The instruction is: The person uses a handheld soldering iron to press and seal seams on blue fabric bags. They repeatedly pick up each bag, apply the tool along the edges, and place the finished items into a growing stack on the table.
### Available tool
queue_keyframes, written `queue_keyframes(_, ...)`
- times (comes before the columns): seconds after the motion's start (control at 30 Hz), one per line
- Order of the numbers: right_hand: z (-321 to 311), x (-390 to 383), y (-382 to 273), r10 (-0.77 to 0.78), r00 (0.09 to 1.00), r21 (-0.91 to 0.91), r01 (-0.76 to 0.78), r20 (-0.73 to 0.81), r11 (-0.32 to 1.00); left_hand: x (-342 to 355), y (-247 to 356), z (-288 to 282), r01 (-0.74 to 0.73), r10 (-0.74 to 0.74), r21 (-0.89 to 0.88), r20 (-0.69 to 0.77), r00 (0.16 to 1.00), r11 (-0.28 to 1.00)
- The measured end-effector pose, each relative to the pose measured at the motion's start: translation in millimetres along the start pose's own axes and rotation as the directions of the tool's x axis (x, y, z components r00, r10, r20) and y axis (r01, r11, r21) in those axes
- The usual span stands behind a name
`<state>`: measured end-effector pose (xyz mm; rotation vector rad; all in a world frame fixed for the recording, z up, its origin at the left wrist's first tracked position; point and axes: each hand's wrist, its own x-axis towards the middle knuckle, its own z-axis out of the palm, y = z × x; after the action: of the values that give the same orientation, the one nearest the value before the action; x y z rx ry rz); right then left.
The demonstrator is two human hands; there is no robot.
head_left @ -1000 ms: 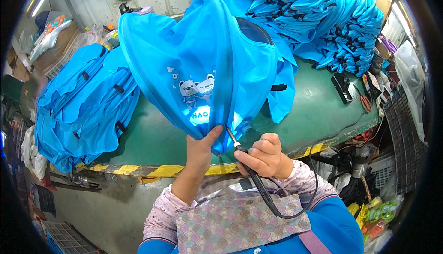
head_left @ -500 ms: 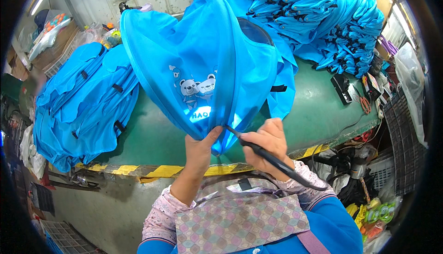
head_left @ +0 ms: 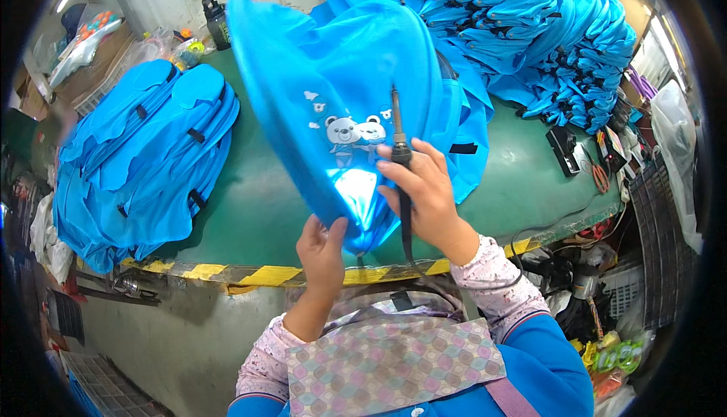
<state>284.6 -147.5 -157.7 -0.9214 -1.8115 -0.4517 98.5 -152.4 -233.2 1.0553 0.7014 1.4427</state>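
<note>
A blue fabric canopy [head_left: 303,114] with printed white bears stands up on the green table, its narrow lower end near the front edge. My left hand [head_left: 322,254] is closed on that lower end, thumb against the fabric. My right hand [head_left: 424,193] is wrapped round the dark handle of a soldering iron [head_left: 401,156]. Its thin metal tip points up and away, in front of the canopy's printed side. Whether the tip touches the cloth I cannot tell. A bright patch of light falls on the canopy's lower part.
At the left lies a stack of folded blue canopies [head_left: 144,159]; a taller pile [head_left: 522,38] fills the back right. A black bottle [head_left: 216,21] stands at the back. On the right are a black box [head_left: 562,148] and a cable. Yellow-black tape [head_left: 273,275] marks the table's front edge.
My right hand has lifted the soldering iron from the canopy's lower seam and turned its tip upward. The canopy has shifted and tilted to the right, with my left hand still at its lower end.
</note>
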Motion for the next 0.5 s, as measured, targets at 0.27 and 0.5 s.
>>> queue_keyframes(0.27, -31.8, -21.5, -36.9, -0.154, 0.988, 0.111, 0.155, -0.018, 0.982, 14.3, -10.7, 14.3, 0.120, -0.101, -0.209, 0.098, 0.990, 0.971)
queue_keyframes(0.5, -23.2, -23.5, -41.0, -0.287, 0.955, 0.065, 0.283, 0.069, 0.957, 11.7, -9.2, 17.5, 0.060, -0.047, -0.166, 0.080, 0.996, 0.984)
